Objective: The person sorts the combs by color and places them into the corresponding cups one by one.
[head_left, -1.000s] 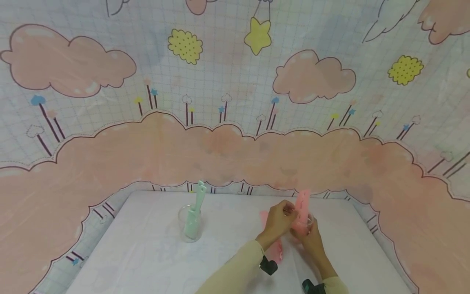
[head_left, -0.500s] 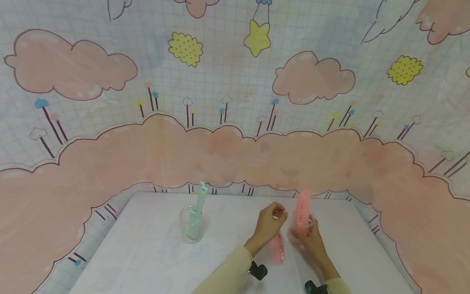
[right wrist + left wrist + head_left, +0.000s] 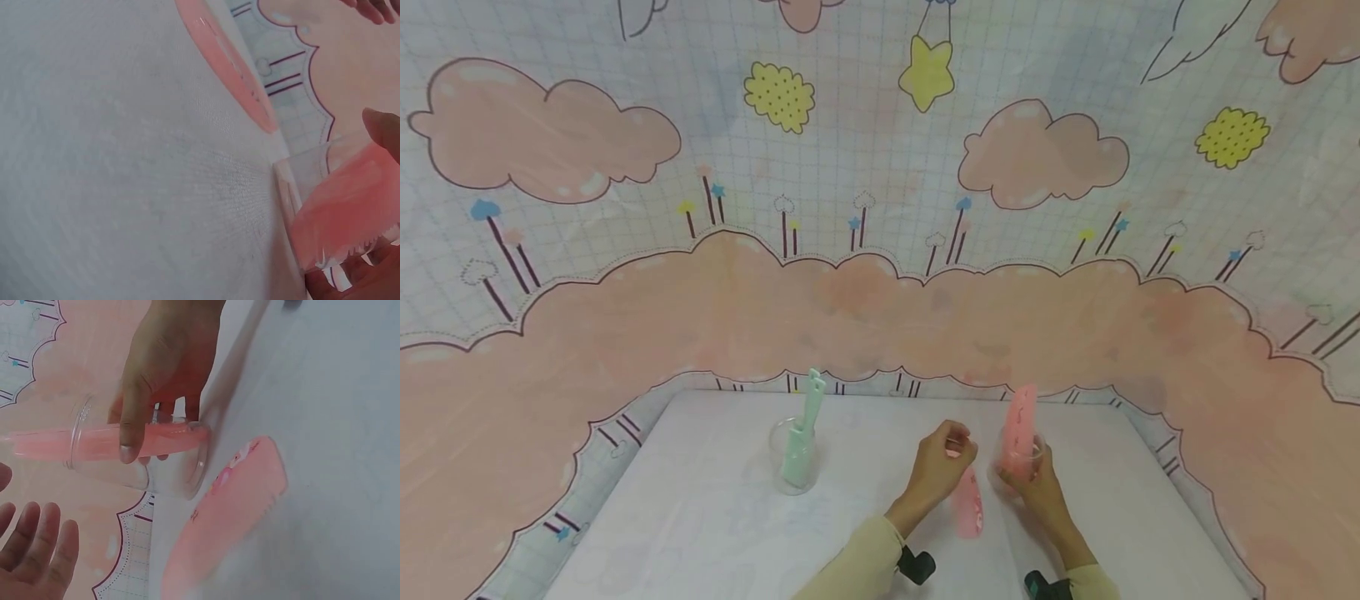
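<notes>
My right hand (image 3: pixel 1033 483) grips a clear cup (image 3: pixel 178 469) standing on the white table, thumb on one side and fingers round the other. A pink comb (image 3: pixel 1019 425) stands in this cup, its upper end rising past the rim; teeth show along its edge in the right wrist view. My left hand (image 3: pixel 934 467) is held to the left of the cup, over the table, with loosely curled fingers (image 3: pixel 53 540) and nothing in them. Below it a second pink comb (image 3: pixel 225 506), with a printed pattern on its spine, lies flat on the table, partly covered by the hand in the head view.
Another clear cup (image 3: pixel 780 454) stands on the table (image 3: pixel 700 517) to the left, holding a light green long-handled item (image 3: pixel 801 442). A patterned cloth (image 3: pixel 880 325) with clouds and stars hangs behind the table's far edge.
My left hand has moved away from the pink comb in the cup, to the left and a little nearer. My right hand stays on the cup.
</notes>
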{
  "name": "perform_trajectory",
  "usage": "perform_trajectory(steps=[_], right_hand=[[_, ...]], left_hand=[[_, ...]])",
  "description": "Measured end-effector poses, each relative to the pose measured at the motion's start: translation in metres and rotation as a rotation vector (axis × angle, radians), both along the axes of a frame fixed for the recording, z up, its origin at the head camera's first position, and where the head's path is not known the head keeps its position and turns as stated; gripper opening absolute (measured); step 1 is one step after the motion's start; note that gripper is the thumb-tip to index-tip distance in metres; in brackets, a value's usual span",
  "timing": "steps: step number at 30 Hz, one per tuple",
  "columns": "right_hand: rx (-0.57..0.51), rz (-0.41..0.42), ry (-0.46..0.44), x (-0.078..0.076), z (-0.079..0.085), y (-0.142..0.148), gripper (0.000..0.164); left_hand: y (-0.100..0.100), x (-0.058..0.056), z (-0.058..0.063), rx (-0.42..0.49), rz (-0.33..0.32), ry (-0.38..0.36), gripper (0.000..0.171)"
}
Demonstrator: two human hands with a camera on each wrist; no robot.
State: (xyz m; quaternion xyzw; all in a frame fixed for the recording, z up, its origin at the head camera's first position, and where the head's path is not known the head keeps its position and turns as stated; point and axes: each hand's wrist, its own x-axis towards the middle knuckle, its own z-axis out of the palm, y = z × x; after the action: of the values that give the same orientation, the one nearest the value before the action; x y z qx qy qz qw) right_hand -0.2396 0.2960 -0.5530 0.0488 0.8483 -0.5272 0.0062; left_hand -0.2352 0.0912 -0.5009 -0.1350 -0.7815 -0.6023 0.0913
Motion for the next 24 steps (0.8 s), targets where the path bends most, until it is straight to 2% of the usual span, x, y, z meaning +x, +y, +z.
perform_trajectory(steps=[5,14,24], right_hand=[[-0.004,-0.002,0.027,-0.002,-0.003,0.001,0.104],[0.012,-0.008,0.031,-0.002,-0.005,0.002,0.105],[0.027,-0.011,0.020,-0.001,-0.002,0.000,0.108]], left_hand=[[0.001,0.003,-0.008,-0.009,0.020,-0.036,0.018],[0.004,0.005,-0.027,-0.154,0.109,-0.075,0.035],[0.014,0.006,-0.038,-0.267,0.276,-0.128,0.053]])
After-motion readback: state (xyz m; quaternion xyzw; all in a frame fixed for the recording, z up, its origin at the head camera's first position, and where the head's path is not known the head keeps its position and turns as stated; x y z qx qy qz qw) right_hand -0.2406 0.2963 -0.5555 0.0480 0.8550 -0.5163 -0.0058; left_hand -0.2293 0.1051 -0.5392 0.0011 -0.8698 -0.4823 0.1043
